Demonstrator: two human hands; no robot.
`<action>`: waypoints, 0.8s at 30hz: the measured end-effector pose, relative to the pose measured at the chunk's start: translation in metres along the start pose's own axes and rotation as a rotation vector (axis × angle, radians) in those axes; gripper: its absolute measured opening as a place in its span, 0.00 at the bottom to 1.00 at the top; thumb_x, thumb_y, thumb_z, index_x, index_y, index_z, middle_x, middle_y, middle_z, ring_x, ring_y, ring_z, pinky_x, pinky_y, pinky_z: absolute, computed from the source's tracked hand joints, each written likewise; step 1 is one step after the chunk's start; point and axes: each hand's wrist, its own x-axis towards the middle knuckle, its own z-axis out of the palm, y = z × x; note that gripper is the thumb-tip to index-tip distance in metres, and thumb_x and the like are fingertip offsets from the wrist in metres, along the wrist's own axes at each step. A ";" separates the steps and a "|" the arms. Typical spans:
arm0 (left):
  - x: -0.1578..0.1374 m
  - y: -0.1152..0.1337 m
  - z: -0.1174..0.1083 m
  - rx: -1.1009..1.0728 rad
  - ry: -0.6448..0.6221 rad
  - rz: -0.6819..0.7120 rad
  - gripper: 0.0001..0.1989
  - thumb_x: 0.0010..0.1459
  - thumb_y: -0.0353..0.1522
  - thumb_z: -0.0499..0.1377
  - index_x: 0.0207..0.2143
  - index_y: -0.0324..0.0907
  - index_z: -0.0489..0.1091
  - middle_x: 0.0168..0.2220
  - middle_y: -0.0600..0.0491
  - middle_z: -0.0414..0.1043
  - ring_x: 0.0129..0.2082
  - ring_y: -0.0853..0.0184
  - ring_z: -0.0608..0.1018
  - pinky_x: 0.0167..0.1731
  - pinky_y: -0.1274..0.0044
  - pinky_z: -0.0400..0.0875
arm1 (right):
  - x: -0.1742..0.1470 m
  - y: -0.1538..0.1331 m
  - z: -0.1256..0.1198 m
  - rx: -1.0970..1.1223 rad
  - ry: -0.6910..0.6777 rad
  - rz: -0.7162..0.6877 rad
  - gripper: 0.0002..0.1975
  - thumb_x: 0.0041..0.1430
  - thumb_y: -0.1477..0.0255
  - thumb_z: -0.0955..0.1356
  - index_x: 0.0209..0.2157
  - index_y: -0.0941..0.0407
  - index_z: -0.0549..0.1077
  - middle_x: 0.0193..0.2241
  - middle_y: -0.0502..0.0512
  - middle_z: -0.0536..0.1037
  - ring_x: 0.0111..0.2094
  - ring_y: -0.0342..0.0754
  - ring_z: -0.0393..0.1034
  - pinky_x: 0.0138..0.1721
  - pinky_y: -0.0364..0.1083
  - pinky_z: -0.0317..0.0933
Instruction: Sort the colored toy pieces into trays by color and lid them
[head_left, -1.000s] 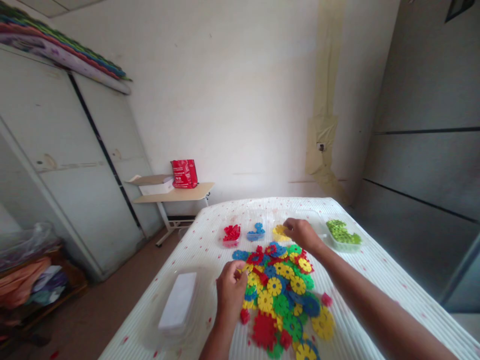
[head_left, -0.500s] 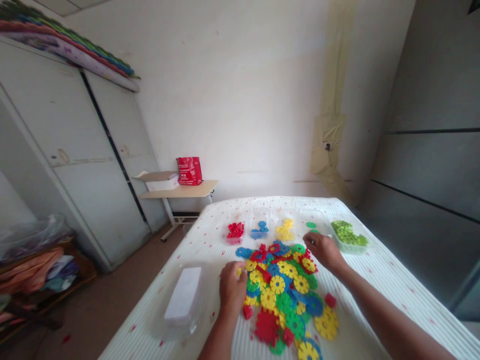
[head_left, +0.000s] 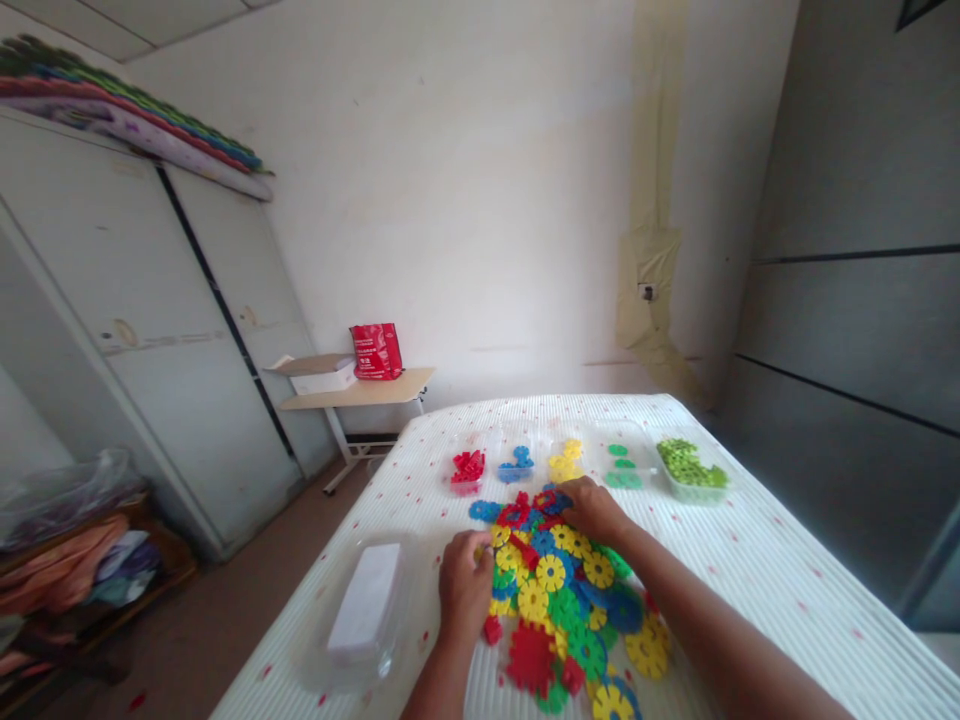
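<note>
A mixed pile of red, yellow, blue and green notched plastic discs [head_left: 551,573] lies on the table. My left hand [head_left: 465,585] is closed at the pile's left edge, with a small bit of a yellow disc [head_left: 479,551] showing between thumb and fingers. At the pile's back edge my right hand [head_left: 596,512] reaches down, fingers bent together over blue and red discs; its fingertips are mostly hidden. Behind the pile stand clear boxes with red pieces [head_left: 469,466], blue pieces [head_left: 517,463], yellow pieces [head_left: 566,461] and green discs [head_left: 622,466].
A tub of light-green pieces [head_left: 690,469] stands at the back right. On the left lies a clear plastic container [head_left: 367,600] with a white block in it. A side table [head_left: 382,388] with a red bag [head_left: 376,351] stands against the wall.
My right hand has moved left from beside the green discs' box to the back of the pile, uncovering that box. My left hand stays at the pile's left edge.
</note>
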 end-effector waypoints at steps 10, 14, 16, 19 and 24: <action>-0.001 0.000 0.001 -0.007 0.003 -0.004 0.10 0.49 0.25 0.50 0.30 0.41 0.70 0.34 0.52 0.72 0.38 0.66 0.72 0.42 0.73 0.63 | -0.001 0.002 0.001 -0.110 -0.003 -0.004 0.12 0.56 0.74 0.59 0.36 0.53 0.74 0.35 0.55 0.77 0.39 0.48 0.68 0.37 0.43 0.55; -0.001 -0.001 0.002 -0.003 0.014 0.001 0.10 0.49 0.25 0.50 0.29 0.42 0.70 0.34 0.52 0.72 0.38 0.66 0.72 0.42 0.74 0.64 | -0.001 0.002 -0.003 -0.149 0.021 0.025 0.12 0.58 0.71 0.59 0.35 0.54 0.73 0.33 0.56 0.77 0.38 0.48 0.68 0.36 0.43 0.55; -0.001 -0.001 0.003 0.003 0.019 -0.004 0.10 0.49 0.25 0.50 0.29 0.42 0.70 0.33 0.53 0.72 0.38 0.66 0.72 0.42 0.74 0.64 | 0.001 -0.001 -0.004 -0.164 0.035 0.052 0.13 0.60 0.71 0.58 0.36 0.54 0.73 0.33 0.57 0.76 0.37 0.48 0.69 0.36 0.43 0.55; -0.001 -0.001 0.003 0.001 0.028 -0.004 0.10 0.48 0.24 0.51 0.29 0.42 0.70 0.33 0.53 0.73 0.37 0.66 0.73 0.42 0.74 0.64 | 0.007 -0.008 -0.004 -0.182 0.038 0.090 0.14 0.61 0.70 0.57 0.36 0.54 0.73 0.33 0.59 0.76 0.36 0.48 0.69 0.34 0.42 0.56; -0.001 0.000 0.002 -0.014 0.037 0.000 0.10 0.48 0.25 0.51 0.28 0.42 0.70 0.32 0.53 0.73 0.37 0.67 0.73 0.41 0.75 0.64 | 0.011 -0.021 -0.001 -0.191 -0.006 0.073 0.15 0.61 0.67 0.57 0.33 0.56 0.74 0.30 0.60 0.76 0.37 0.49 0.69 0.33 0.43 0.57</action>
